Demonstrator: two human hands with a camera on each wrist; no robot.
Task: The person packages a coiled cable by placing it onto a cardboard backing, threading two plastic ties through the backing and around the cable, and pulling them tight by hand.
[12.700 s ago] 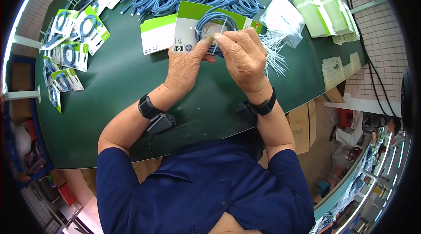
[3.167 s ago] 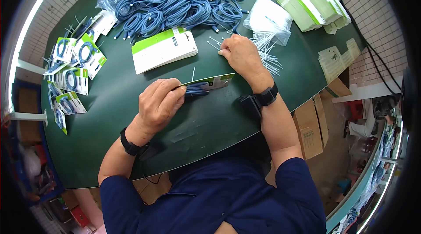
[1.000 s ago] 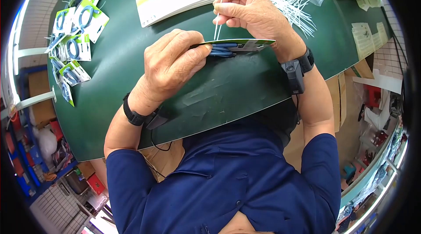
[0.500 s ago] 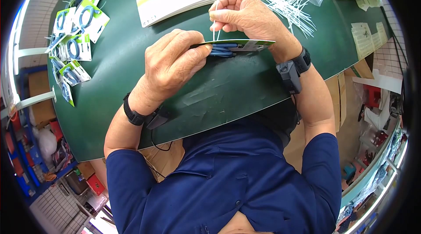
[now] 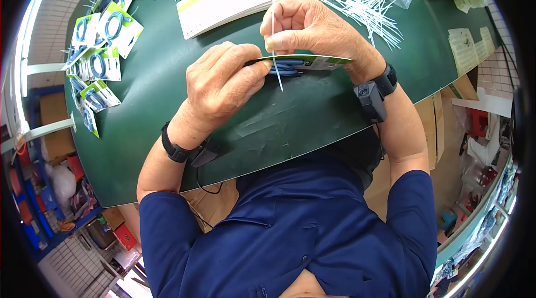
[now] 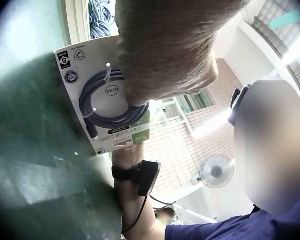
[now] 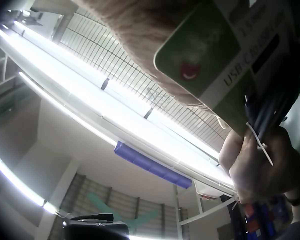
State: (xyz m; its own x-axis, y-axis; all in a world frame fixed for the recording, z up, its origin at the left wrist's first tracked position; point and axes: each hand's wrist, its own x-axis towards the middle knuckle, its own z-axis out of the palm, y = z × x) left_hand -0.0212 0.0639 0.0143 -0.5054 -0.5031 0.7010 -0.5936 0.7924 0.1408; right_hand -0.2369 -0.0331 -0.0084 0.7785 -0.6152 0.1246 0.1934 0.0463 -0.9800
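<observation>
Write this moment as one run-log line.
left hand: grips card, blue cable | right hand: pinches white zip tie | card stack: on table

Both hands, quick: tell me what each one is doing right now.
Left hand: closed, pinching the card with its blue cable coil.
Right hand: closed, thumb and fingers pinching a white cable tie.

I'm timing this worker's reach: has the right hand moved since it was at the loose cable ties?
Yes. Judged against the green-and-white card stack in the head view, the right hand has moved left and towards the person.
</observation>
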